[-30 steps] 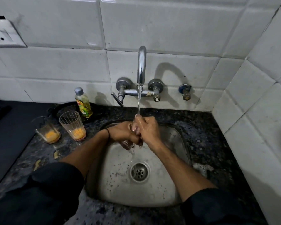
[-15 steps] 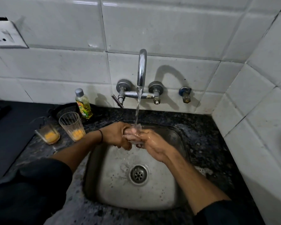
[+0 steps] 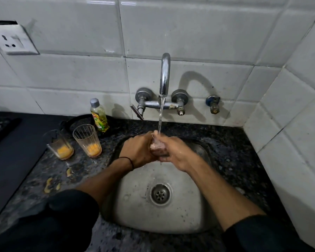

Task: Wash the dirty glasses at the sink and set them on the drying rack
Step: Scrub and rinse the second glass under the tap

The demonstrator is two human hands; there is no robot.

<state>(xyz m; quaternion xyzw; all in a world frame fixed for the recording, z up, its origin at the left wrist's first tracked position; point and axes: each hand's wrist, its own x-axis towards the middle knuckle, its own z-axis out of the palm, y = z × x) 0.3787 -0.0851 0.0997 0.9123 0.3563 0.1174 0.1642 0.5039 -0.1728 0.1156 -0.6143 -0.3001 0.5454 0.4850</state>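
Note:
A clear glass (image 3: 157, 147) lies on its side between both hands, over the back of the steel sink (image 3: 135, 206), under the running stream from the tap (image 3: 165, 75). My left hand (image 3: 137, 151) wraps its left end. My right hand (image 3: 176, 151) closes around its right end. Most of the glass is hidden by my fingers. Two dirty glasses with orange dregs stand on the counter to the left: a tall ribbed glass (image 3: 87, 140) and a shorter glass (image 3: 59, 145).
A bottle of yellow-green dish liquid (image 3: 99, 116) stands behind the glasses beside a black round dish (image 3: 76, 122). Yellow scraps (image 3: 50, 184) lie on the dark granite counter (image 3: 231, 153). A wall socket (image 3: 13, 40) sits upper left. Tiled walls close in behind and on the right.
Both hands have stayed under the stream while turning the glass; the right hand has dropped from on top of it to its right end. The view shifted slightly.

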